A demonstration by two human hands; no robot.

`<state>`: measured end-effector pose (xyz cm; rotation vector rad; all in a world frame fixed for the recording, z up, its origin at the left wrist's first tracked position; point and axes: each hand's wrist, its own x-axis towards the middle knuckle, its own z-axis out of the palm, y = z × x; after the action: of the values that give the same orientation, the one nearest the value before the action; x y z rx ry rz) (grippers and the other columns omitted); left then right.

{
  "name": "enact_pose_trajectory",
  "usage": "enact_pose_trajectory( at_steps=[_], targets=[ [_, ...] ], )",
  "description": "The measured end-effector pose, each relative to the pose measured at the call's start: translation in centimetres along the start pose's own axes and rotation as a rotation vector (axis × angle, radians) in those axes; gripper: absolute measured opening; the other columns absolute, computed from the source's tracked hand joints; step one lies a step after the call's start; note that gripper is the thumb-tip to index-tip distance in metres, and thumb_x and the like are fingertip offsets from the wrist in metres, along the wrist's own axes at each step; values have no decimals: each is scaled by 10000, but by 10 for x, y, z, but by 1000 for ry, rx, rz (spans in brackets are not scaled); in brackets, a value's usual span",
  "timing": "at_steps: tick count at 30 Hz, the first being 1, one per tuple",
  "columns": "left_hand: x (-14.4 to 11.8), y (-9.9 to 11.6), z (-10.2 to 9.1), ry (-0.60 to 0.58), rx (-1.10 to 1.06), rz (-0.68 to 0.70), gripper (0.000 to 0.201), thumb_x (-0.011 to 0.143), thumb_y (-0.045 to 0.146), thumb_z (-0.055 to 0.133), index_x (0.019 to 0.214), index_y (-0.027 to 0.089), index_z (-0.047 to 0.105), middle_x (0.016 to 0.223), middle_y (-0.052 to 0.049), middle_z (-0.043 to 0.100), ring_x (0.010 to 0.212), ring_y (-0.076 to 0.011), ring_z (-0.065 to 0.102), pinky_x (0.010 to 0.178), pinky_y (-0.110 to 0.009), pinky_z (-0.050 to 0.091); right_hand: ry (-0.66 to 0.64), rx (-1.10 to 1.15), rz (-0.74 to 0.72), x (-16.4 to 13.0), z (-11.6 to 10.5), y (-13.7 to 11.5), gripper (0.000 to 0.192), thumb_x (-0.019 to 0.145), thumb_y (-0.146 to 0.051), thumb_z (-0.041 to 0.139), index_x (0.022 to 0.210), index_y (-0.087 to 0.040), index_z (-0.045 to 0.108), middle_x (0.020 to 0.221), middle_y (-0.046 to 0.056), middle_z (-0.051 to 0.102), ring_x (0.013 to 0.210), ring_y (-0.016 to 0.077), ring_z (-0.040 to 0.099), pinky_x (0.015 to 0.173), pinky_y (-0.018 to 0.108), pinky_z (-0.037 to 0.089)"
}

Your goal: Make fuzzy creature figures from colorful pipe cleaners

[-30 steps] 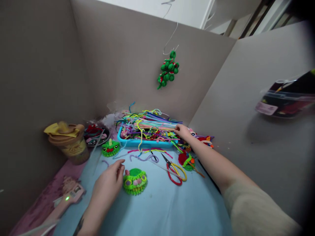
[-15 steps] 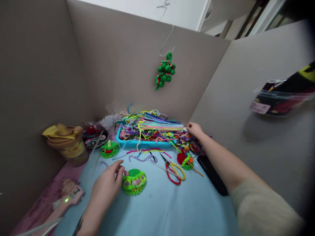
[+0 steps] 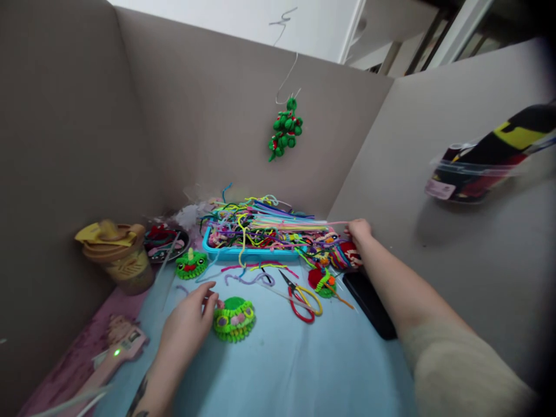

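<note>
Pinching one end of a thin pink fuzzy craft stem [image 3: 336,223] between the fingertips of the bare right hand [image 3: 359,230], just past the 3 o'clock end of a shallow blue plastic tray [image 3: 252,255]. Running nearly straight from that pinch toward 9 o'clock, to a tangled heap of multicoloured fuzzy stems [image 3: 278,222] rising above the tray's rim. Leaving the left hand [image 3: 191,318] unclenched, fingers loosely curled, near a green domed fuzzy piece [image 3: 234,319] at its 3 o'clock; cannot tell whether touching it.

From that domed piece, on the light blue cloth [image 3: 282,370], note red-and-yellow-handled scissors [image 3: 296,287] between 2 and 3 o'clock, a flat black oblong slab [image 3: 369,304] at 3, and a smaller green frog-like face [image 3: 191,265] between 10 and 11. At 7 o'clock from the right hand, close by, see a rounded red, cream and multicoloured striped bundle [image 3: 345,255].
</note>
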<state>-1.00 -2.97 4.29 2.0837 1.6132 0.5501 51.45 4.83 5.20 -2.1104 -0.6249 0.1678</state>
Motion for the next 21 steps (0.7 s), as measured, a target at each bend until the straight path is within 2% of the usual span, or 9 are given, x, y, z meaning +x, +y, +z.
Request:
enact_pose_trajectory(
  at_steps=[3, 6, 8, 11, 15, 18, 21],
  targets=[
    [0, 0, -1, -13, -3, -5, 425, 868, 383, 344, 1188, 181, 538, 964, -59, 698, 831, -218, 630, 663, -296, 426, 48, 170, 57, 0, 2, -5, 91, 807, -236, 485, 754, -162, 495, 505, -5, 467, 446, 136, 508, 392, 213, 359],
    [0, 0, -1, -24, -17, 5, 425, 871, 379, 341, 1198, 180, 526, 975, -59, 697, 857, -219, 626, 687, -299, 423, 79, 360, 44, -4, 3, -15, 79, 829, -233, 458, 765, -188, 448, 562, -19, 494, 458, 97, 507, 393, 170, 365],
    [0, 0, 1, -34, -33, 17, 426, 870, 382, 339, 1197, 178, 522, 959, -57, 700, 859, -218, 626, 688, -298, 422, 60, 488, 28, -9, 4, -23, 78, 833, -183, 426, 755, -193, 420, 615, -28, 525, 467, 63, 504, 419, 139, 393],
    [1, 0, 3, -53, -48, 28, 421, 866, 382, 345, 1188, 174, 520, 955, -58, 702, 851, -215, 629, 685, -298, 423, -43, 648, 32, -18, 9, -31, 101, 809, -132, 435, 721, -181, 417, 645, -20, 566, 476, 45, 513, 464, 131, 451],
    [0, 1, 4, -71, -35, 22, 410, 863, 381, 352, 1187, 187, 513, 979, -55, 698, 860, -218, 632, 683, -301, 417, -152, 763, 85, -36, 33, -32, 155, 707, -37, 517, 679, -165, 435, 595, -19, 563, 490, 65, 546, 468, 148, 489],
    [0, 1, 3, -74, -39, 20, 411, 869, 381, 345, 1192, 184, 505, 976, -58, 697, 882, -220, 629, 703, -304, 415, -141, 813, 121, -47, 54, -31, 212, 655, 19, 526, 657, -169, 428, 534, -55, 514, 443, 60, 517, 431, 139, 478],
    [-1, 2, 2, -78, -39, 19, 412, 873, 370, 343, 1203, 177, 498, 986, -61, 695, 907, -221, 626, 727, -306, 415, -82, 845, 116, -50, 61, -34, 163, 699, -31, 538, 643, -164, 463, 500, -64, 484, 410, 55, 484, 405, 134, 459]
  ],
)
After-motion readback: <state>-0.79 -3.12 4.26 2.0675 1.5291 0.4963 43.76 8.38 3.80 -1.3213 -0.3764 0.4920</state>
